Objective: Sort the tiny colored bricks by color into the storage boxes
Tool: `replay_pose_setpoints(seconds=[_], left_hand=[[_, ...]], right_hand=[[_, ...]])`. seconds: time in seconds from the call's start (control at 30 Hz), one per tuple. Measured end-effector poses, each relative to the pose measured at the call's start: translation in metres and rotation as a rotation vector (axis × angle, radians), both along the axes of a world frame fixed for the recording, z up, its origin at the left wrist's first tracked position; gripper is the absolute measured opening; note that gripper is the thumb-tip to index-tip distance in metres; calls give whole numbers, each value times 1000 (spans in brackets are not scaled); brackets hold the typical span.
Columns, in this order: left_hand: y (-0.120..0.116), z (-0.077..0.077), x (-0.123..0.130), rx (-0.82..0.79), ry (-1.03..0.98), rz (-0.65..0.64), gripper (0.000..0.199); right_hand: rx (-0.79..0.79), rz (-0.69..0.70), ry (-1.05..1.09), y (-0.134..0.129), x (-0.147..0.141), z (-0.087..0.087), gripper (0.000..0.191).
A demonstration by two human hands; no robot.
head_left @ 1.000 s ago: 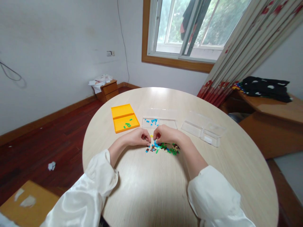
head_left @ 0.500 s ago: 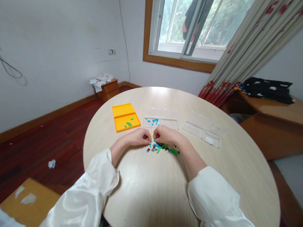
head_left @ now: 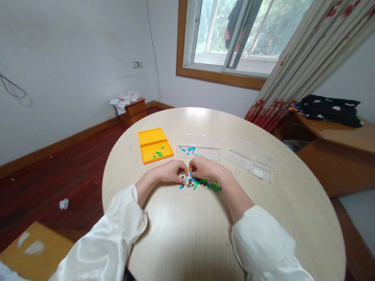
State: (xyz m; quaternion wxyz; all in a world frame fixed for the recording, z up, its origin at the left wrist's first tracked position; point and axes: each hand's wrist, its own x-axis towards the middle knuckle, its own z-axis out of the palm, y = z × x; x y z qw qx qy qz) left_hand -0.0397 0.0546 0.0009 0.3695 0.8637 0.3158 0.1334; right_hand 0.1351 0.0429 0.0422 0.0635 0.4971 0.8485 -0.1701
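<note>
A pile of small building bricks [head_left: 202,182] in green, blue, brown and cream lies on the round wooden table [head_left: 181,234]. At its left edge my left hand [head_left: 173,171] rests low over the tabletop, thumb and forefinger apart. A small brown brick [head_left: 183,177] lies between those fingertips, not visibly gripped, and a blue brick [head_left: 181,187] sits just below the thumb. My right hand [head_left: 203,168] reaches over the pile's far side with its fingers pinched on a blue brick [head_left: 190,174]. Its palm side is hidden.
Beyond my left hand stands an open yellow case [head_left: 150,137] with several green bricks inside. An open clear plastic case [head_left: 208,153] holds several blue bricks in its left part. Farther right is another open clear case [head_left: 238,159] with a white label.
My left thumb and forefinger have spread apart from a closer pinch. The brown and blue bricks near them now lie separately. My right hand has barely moved.
</note>
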Motion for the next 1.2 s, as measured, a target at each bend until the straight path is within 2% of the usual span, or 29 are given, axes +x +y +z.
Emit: replay_pose_setpoints(seconds=[0.27,0.5,0.63,0.77,0.87,1.0,1.1,1.2], left_hand=[[-2,5,1,12,8,-6,18],[-3,4,1,0,21,26,17],[-4,5,1,3,44,39,16],[-4,5,1,7,36,44,16],[-3,4,2,0,25,48,16],[-4,5,2,-18,-8,60,16],[-5,7,4,-50,-41,81,14],[-6,9,6,-133,-89,160,13]], right_hand=[[6,10,-24,-1,-3,-1,19],[15,-36,222,0,5,10,13],[143,-144,503,4,12,15,14],[382,-264,743,15,17,3,15],[491,-348,743,23,18,-13,17],[471,-411,668,27,19,-27,28],[474,-421,645,27,20,-26,29],[422,-381,665,24,20,-19,25]])
